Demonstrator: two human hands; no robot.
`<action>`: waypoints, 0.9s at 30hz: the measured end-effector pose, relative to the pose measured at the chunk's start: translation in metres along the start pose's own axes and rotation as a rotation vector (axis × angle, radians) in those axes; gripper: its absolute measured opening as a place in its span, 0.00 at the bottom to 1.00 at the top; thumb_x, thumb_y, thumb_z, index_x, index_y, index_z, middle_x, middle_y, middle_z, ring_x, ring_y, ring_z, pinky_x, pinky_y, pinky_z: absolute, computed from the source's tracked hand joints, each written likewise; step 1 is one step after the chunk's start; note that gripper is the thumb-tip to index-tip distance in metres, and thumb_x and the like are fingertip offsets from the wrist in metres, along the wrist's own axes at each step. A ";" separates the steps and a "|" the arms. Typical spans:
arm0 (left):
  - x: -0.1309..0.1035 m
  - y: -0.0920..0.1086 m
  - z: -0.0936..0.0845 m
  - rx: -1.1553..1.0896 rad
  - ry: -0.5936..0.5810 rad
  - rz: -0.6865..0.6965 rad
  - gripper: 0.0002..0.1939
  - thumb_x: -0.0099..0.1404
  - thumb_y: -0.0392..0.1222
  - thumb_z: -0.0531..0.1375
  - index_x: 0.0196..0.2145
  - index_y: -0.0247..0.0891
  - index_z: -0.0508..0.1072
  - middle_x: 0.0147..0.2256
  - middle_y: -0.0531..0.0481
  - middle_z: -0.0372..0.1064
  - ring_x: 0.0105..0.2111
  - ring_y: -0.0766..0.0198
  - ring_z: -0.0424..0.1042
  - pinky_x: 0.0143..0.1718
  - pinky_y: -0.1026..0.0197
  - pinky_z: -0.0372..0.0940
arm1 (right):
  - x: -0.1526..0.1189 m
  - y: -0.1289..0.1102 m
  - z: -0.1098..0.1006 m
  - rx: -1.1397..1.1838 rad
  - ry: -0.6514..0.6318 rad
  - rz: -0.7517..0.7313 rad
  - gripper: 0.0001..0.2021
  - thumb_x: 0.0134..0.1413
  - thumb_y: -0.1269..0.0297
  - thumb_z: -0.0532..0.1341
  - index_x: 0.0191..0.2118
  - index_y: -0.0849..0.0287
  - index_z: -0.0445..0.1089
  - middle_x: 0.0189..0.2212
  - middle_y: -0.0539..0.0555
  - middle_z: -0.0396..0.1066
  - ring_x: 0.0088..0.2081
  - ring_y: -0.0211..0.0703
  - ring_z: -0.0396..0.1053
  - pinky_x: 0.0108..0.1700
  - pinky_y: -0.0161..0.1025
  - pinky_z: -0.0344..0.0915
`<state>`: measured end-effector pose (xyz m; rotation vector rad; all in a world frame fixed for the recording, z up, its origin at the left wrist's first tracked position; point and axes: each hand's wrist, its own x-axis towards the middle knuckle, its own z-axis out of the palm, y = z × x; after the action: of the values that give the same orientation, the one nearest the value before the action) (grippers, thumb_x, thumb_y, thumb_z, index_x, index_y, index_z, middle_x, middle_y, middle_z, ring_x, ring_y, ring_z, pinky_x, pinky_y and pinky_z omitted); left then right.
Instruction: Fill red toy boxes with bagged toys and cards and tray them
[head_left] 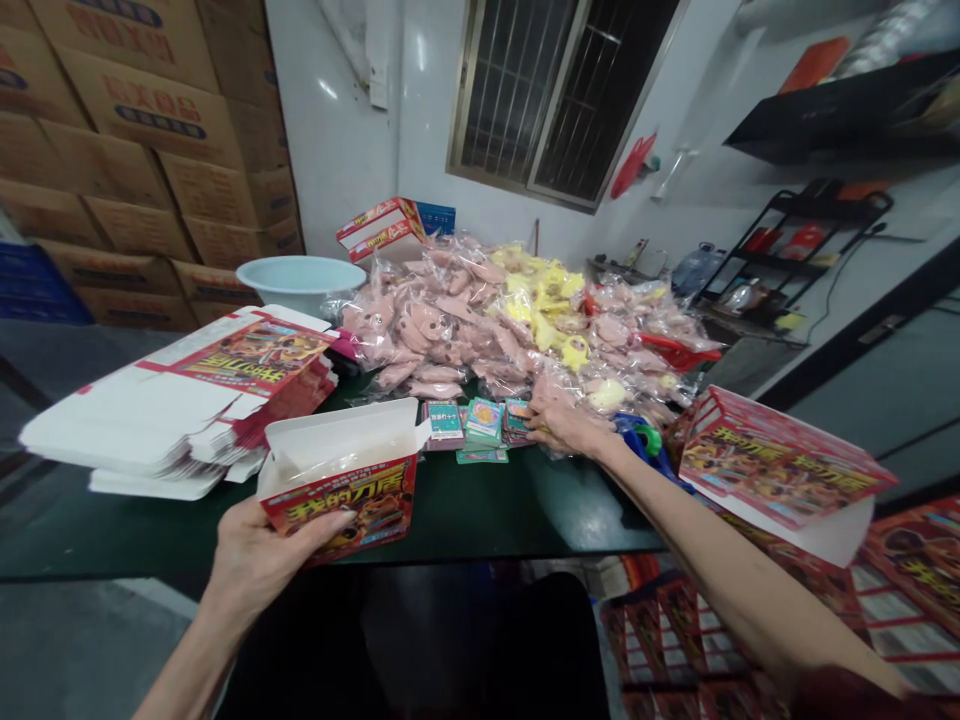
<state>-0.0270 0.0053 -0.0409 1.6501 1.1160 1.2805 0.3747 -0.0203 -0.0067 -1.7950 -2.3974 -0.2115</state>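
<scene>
At the table [517,510], gripping a box [379,495] in left hand [259,550], with right hand [566,422] by cards [484,418], cannot tell whether grasping.

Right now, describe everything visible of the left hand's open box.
The open box looks like thin cardboard: red front with yellow characters and pictures, white inside. A white flap stands raised behind, a white tab at right. Its opening faces up; whether it holds anything is unclear. The left hand grips its left end, thumb on the front, at the near edge of the table.
</scene>
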 end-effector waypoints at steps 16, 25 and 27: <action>-0.001 -0.004 0.001 0.009 0.022 0.013 0.12 0.40 0.45 0.69 0.25 0.39 0.78 0.25 0.50 0.78 0.25 0.57 0.76 0.29 0.61 0.74 | -0.020 -0.030 0.014 -0.142 0.300 0.070 0.13 0.61 0.66 0.52 0.28 0.60 0.69 0.30 0.57 0.67 0.35 0.46 0.62 0.40 0.42 0.58; -0.002 0.007 0.004 0.008 0.060 0.029 0.13 0.39 0.47 0.69 0.23 0.38 0.78 0.23 0.50 0.77 0.22 0.56 0.76 0.26 0.60 0.73 | -0.025 -0.026 -0.034 0.059 0.747 0.340 0.13 0.61 0.65 0.51 0.49 0.64 0.58 0.30 0.56 0.70 0.27 0.43 0.68 0.29 0.38 0.64; -0.004 0.014 0.010 -0.016 0.006 0.054 0.13 0.39 0.47 0.69 0.24 0.38 0.78 0.23 0.50 0.77 0.23 0.57 0.76 0.26 0.61 0.73 | -0.031 -0.045 -0.054 0.207 0.838 0.347 0.12 0.60 0.63 0.53 0.48 0.62 0.60 0.30 0.53 0.71 0.27 0.41 0.69 0.29 0.37 0.66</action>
<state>-0.0149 -0.0033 -0.0314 1.6756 1.0683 1.3257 0.3417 -0.0729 0.0387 -1.5565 -1.4582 -0.5242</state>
